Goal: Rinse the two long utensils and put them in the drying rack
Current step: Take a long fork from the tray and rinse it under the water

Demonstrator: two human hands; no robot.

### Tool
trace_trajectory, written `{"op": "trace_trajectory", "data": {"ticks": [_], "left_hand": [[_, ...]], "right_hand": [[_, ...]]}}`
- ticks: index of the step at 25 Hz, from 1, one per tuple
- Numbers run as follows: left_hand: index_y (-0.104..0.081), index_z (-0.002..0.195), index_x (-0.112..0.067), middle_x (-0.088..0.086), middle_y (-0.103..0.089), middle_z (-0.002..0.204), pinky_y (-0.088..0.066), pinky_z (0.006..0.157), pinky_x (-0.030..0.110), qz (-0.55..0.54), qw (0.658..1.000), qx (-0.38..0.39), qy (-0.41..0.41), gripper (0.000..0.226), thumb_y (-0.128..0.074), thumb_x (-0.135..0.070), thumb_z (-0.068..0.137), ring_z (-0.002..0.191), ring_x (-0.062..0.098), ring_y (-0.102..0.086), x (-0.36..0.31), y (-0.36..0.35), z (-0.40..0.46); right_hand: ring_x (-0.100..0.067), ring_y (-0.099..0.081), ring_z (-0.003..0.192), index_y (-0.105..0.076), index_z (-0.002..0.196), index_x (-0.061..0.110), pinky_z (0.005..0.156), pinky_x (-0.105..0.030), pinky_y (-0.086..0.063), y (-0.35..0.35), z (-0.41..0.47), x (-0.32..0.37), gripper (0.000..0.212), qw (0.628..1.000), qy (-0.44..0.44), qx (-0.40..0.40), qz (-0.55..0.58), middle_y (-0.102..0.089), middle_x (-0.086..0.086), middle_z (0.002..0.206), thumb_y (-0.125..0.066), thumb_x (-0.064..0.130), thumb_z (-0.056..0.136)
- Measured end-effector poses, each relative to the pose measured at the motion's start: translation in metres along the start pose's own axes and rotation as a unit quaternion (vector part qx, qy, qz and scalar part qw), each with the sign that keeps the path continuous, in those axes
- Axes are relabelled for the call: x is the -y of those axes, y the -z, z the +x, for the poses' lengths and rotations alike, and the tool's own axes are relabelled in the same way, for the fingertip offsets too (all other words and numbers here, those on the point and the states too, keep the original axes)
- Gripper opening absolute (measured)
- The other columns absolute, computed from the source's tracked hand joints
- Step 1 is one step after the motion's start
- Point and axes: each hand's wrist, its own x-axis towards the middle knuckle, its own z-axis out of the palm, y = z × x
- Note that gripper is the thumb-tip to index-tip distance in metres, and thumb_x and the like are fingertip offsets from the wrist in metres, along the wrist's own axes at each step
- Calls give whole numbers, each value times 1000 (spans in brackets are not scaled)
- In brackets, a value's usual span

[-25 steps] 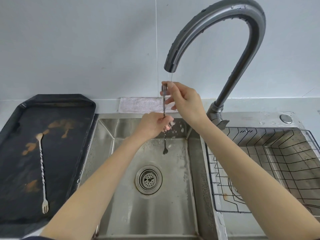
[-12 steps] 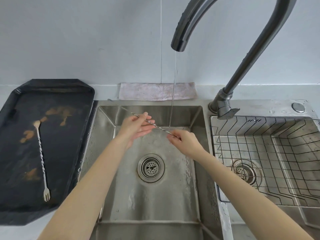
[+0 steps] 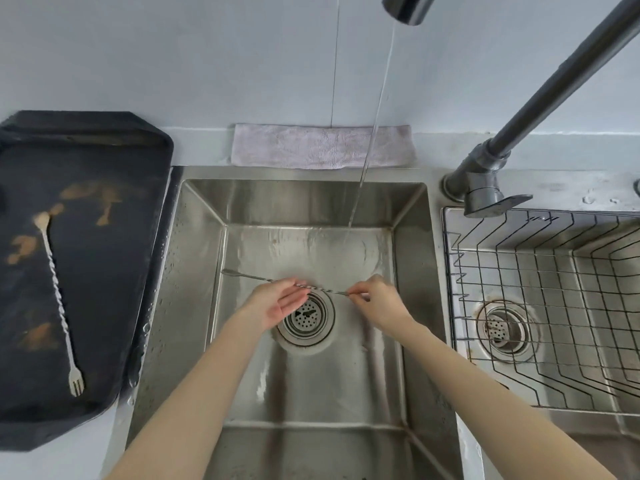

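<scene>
Thin twisted silver metal utensil point(image 3: 277, 281) held low over the left steel sink basin point(image 3: 408, 271), above the round drain strainer point(image 3: 306, 315), long axis running left to right and nearly level, spoon end pointing left. Right hand point(image 3: 375, 299) pinched shut on the right-hand tip; left hand point(image 3: 277, 301) open, palm up, fingers cradling the mid-shaft, not clamped. Water stream point(image 3: 367, 147) falling farther back, clear of the shaft. Empty wire drying rack point(image 3: 540, 292) to the right, nearer the right hand, so probably a rightward carry along the utensil's own axis. Second twisted utensil with a small fork end point(image 3: 57, 289) lying on the stained black tray point(image 3: 114, 341), far left, nearer the left hand, apparently unrinsed.
</scene>
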Motion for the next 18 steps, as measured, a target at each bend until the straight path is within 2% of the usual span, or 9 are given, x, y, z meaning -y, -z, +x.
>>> {"op": "trace_trajectory", "data": {"ticks": [2,3,5,7,9,13,18], "left_hand": [[-54,87,0,16,-62,87,-50,96,39,-33,999,-8,28,10,-46,0,94,80,24,-61,11,3,10],[-53,89,0,16,-61,88,-46,100,42,-46,998,-10,40,9,-46,0,94,81,25,-61,15,3,15],[-52,96,1,17,-60,91,-45,95,45,-81,995,-10,62,7,-45,-2,94,96,29,-61,22,5,23],[-50,90,0,19,-58,101,-44,90,45,-101,991,-15,81,7,-44,-2,94,111,32,-54,27,8,31],[-49,82,-2,19,-55,107,-42,91,44,-114,989,-20,94,13,-43,-2,93,108,31,-52,30,9,36],[-48,78,-2,16,-55,90,-41,91,42,-116,988,-27,97,17,-42,-5,94,88,27,-57,34,11,37],[-48,81,-1,17,-54,100,-41,92,46,-94,990,-33,101,14,-43,-5,94,120,31,-50,32,13,29]], "right_hand": [[-30,-56,110,-68,109,11,96,-31,-43,-11,6,-10,24,999,-18,1,-31,-56,-16,120,-52,16,92],[-30,-55,110,-68,109,12,96,-32,-43,-15,8,-13,24,999,-26,4,-42,-55,-16,120,-53,17,92],[-29,-54,111,-67,109,13,96,-35,-44,-22,11,-18,23,997,-27,13,-74,-56,-14,118,-52,18,92],[-30,-53,111,-67,109,14,96,-37,-46,-27,13,-22,24,995,-24,20,-97,-56,-14,116,-50,17,92],[-29,-55,109,-66,110,14,94,-37,-47,-31,13,-26,24,993,-27,27,-107,-56,-14,117,-50,16,92],[-26,-56,109,-63,114,13,93,-34,-47,-37,11,-31,26,992,-26,36,-116,-55,-11,119,-49,13,93],[-29,-52,115,-61,118,16,94,-35,-45,-34,6,-30,30,988,-14,31,-148,-57,-11,121,-44,13,94]]}}
